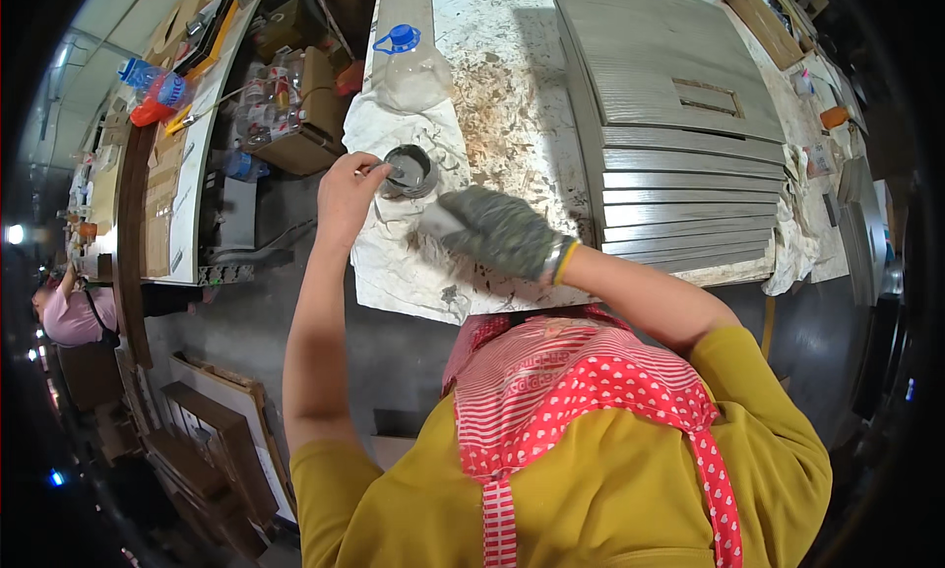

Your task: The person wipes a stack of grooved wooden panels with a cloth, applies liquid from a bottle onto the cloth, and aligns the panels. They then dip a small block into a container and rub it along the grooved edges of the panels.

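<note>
So the main thing here is a small dark round tub (pixel 426 177) with grey stuff inside, sitting a bit left of centre in the upper half of the frame. It's on a crumpled whitish cloth (pixel 389 248) spread over the left part of the counter (pixel 502 36), which is white and pretty badly spattered with brown.

Bare left hand (pixel 346 192) is right at the tub's left rim. Its grip is pinched closed on a small thin thing, mostly covered by the fingers, so no clue what exactly. Right hand (pixel 502 235) has a mottled grey-green glove on and is just below and right of the tub. There's a pale grey patch at its fingertips, but it's blurry, so I honestly can't tell if that grip is closed on something or loose.

Above the tub, near the top of the frame, there's a clear plastic jug (pixel 415 81) with a blue cap and handle. Upper right is a big stack of grey panels (pixel 679 66), the top one with a rectangular cutout (pixel 707 97).
</note>
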`<state>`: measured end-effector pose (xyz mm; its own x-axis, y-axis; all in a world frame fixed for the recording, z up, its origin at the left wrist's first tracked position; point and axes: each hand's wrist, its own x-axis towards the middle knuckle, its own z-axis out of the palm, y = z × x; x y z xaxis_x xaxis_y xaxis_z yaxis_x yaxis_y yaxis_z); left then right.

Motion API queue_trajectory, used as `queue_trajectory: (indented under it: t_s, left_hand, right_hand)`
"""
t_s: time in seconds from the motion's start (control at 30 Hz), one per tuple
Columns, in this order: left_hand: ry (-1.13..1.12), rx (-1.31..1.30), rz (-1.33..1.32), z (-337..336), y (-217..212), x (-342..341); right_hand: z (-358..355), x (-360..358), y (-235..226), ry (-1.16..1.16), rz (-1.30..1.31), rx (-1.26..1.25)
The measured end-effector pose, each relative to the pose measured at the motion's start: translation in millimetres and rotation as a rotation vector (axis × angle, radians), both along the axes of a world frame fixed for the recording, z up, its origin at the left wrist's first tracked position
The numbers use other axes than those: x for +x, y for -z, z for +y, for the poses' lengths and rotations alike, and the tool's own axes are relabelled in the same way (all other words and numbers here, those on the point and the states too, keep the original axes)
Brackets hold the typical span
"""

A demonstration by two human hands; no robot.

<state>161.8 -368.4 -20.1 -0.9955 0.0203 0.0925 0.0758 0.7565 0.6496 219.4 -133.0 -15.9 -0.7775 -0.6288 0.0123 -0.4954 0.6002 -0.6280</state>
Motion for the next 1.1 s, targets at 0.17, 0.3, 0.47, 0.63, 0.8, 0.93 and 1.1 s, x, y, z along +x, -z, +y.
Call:
queue_trajectory:
  t_s: [0.17, 0.3, 0.47, 0.63, 0.8, 0.93, 1.1]
  left_hand:
    - [0.110, 0.031, 0.063, 9.6, -19.0, -10.2]
    - [0.163, -0.073, 0.070, 9.9, -26.4, -15.4]
    - [0.128, 0.010, 0.037, 0.8, -41.8, -32.1]
    - [0.104, 0.237, -0.110, -17.4, -31.0, -50.5]
    - [0.113, 0.429, -0.306, -13.5, -37.2, -55.5]
    - [0.114, 0.397, -0.307, -17.7, -29.2, -56.4]
    - [0.105, 0.420, -0.340, -18.9, -30.9, -52.6]
  right_hand:
    - [39.5, -4.1, -1.4, 0.482, -1.036, -1.039]
    - [40.8, -22.1, -18.9, 0.468, -0.851, -0.702]
    - [32.7, -48.1, -23.5, 0.364, -0.147, -0.367]
    - [14.5, -72.0, -24.5, 0.039, 0.373, -0.097]
    - [-2.4, -90.5, -20.4, -0.141, 0.527, 0.068]
    - [3.1, -95.0, -17.0, -0.082, 0.576, 0.086]
    - [-5.5, -92.5, -19.0, -0.141, 0.601, 0.161]
